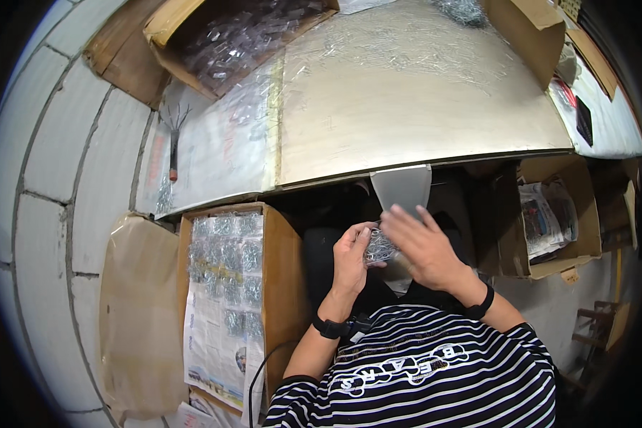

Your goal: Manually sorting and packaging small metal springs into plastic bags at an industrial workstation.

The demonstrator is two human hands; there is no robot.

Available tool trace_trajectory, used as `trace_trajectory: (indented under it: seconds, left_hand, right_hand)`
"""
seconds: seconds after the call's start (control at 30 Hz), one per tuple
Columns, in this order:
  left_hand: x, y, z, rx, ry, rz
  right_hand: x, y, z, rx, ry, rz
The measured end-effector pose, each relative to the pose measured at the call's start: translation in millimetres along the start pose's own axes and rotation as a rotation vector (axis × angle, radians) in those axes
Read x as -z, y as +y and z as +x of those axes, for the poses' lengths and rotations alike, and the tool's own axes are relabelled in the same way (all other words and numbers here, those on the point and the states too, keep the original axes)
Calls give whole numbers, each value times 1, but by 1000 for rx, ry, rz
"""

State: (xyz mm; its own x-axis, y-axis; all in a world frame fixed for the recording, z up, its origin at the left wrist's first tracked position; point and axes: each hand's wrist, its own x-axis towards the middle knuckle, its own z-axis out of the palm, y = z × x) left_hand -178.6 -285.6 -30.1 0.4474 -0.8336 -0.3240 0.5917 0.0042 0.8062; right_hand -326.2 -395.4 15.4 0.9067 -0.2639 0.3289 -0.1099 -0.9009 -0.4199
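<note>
My left hand (pixel 352 258) grips a small clear box (pixel 380 250) in front of my lap, fingers and thumb around its left side. Thin silvery metal pieces, like pins or clips, fill the box; their exact kind is too small to tell. My right hand (pixel 428 250) is beside and partly over the box's right edge, its fingers stretched out and slightly blurred. Whether it touches the box, I cannot tell. Just beyond the hands, a grey-white chute-like panel (pixel 401 187) hangs from the table's near edge.
Loose metal pieces (pixel 421 50) lie scattered over the table (pixel 406 121). A carton of clear plastic boxes (pixel 242 36) stands far left. At my left, a carton (pixel 282 264) holds rows of filled clear boxes (pixel 228 250). Another carton (pixel 563 267) with newspaper stands right.
</note>
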Motion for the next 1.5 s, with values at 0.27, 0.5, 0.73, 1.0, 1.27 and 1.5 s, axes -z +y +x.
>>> trace_trajectory:
  seconds: [0.27, 0.5, 0.73, 1.0, 1.27, 1.5]
  left_hand:
    - [3, 13, -4, -66, 84, 9]
    - [14, 51, -13, -79, 144, 10]
    - [41, 95, -43, -211, 191, -15]
    - [80, 149, -105, -308, 377, 45]
    - [93, 142, -136, -350, 541, 55]
    - [102, 121, -158, -274, 563, 7]
  right_hand:
    - [-9, -10, 19, 98, -40, -3]
    - [7, 2, 34, -28, 279, 287]
    - [-8, -11, 41, 42, 183, 405]
    - [-14, -17, 48, -9, 76, 425]
    - [-9, -89, 110, 481, -8, 383]
    - [-38, -148, 124, 619, -239, 202]
